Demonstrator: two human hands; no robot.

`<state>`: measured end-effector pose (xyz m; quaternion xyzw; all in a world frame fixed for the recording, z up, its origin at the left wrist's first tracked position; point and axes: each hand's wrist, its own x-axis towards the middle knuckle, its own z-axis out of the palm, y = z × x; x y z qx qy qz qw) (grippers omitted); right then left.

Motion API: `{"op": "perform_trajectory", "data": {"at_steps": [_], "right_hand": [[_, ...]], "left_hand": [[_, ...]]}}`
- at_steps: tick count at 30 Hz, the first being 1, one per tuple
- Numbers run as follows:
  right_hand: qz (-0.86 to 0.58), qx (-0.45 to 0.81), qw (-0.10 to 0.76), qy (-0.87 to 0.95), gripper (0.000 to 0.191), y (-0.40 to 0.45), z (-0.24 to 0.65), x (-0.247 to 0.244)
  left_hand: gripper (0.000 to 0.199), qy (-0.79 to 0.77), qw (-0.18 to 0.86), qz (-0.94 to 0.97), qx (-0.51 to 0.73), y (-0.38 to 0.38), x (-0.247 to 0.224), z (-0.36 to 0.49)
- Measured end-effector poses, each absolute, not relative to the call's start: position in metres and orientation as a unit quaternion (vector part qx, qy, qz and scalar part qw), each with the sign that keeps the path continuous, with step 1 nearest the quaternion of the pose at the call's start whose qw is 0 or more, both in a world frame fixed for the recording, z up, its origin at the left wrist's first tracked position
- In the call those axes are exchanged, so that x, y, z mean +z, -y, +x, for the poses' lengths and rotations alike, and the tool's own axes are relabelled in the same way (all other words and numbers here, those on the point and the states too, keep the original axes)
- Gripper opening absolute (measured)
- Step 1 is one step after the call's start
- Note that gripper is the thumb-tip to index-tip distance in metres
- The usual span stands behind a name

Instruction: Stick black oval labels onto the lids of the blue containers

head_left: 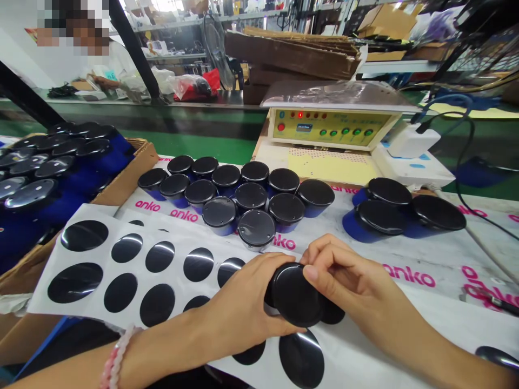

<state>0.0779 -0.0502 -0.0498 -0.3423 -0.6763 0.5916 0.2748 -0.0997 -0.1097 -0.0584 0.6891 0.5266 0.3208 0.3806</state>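
My left hand [239, 305] is wrapped round a cup-shaped piece with a round black top [298, 297], which is tilted toward me. My right hand [351, 278] pinches at the upper right edge of that black disc with thumb and forefinger. Whether the disc is a separate sticker or the piece's own face I cannot tell. Under both hands lies a white sheet [344, 359] bearing rows of glossy black round stickers [157, 304]. Beyond them, several blue pieces with black tops [256, 228] stand close together. To the right, three more such pieces [380, 217] are grouped.
At the left, a cardboard box [133, 167] holds many more blue pieces. A yellow-fronted control unit [330, 127] with buttons stands at the back, beside a white power strip and plugs [413, 141]. A cable [460, 186] hangs at right. Another person [109, 67] is across the bench.
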Motion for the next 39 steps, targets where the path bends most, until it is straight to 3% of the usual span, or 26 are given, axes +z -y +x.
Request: {"op": "perform_trajectory", "data": {"at_steps": [23,30,33,35,37,39], "right_hand": [[-0.312,0.426,0.296,0.796,0.018,0.056,0.078,-0.047],[-0.326,0.273,0.231,0.875,0.017,0.053,0.080,-0.042],[-0.412,0.228,0.171,0.865,0.024,0.037,0.087,-0.038],[-0.460,0.210,0.190,0.842,0.024,0.028,0.092,-0.036],[-0.422,0.228,0.195,0.856,0.030,0.027,0.094,-0.033],[-0.301,0.241,0.136,0.913,0.055,0.036,0.092,-0.032]], "left_hand": [[0.061,-0.512,0.382,0.706,0.306,0.112,-0.063,-0.103],[0.059,-0.522,0.366,0.709,0.301,0.114,-0.065,-0.103],[0.061,-0.520,0.354,0.713,0.310,0.115,-0.068,-0.104],[0.062,-0.516,0.346,0.720,0.310,0.115,-0.070,-0.103],[0.065,-0.519,0.341,0.722,0.307,0.116,-0.072,-0.101],[0.067,-0.532,0.337,0.716,0.301,0.117,-0.073,-0.099]]}}
